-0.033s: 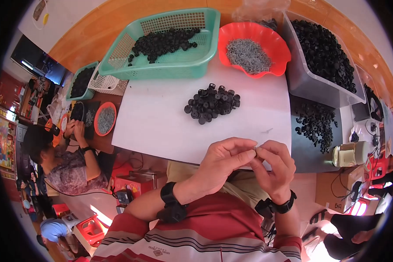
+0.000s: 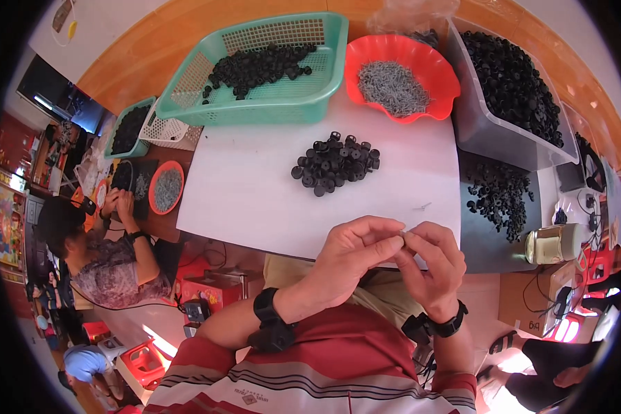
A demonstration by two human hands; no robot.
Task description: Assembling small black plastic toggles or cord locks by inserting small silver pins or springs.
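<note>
Near the front edge of the white sheet (image 2: pixel 248 186), my left hand (image 2: pixel 348 262) and my right hand (image 2: pixel 432 269) meet fingertip to fingertip. Both are closed in a pinch; whatever sits between the fingertips is too small and covered to name. Just beyond them lie a few thin metal screw-like pins (image 2: pixel 422 206). A heap of small round black plastic parts (image 2: pixel 334 163) rests farther off, mid-sheet. To the right, smaller black pieces (image 2: pixel 500 203) are spread on a dark surface.
A green basket (image 2: pixel 255 114) of black parts stands at the back. Beside it are a red bowl (image 2: pixel 446 72) of metal pins and a clear bin (image 2: pixel 486 131) full of black parts. A jar of yellowish liquid (image 2: pixel 553 245) stands right. At left, a co-worker (image 2: pixel 117 265) handles parts.
</note>
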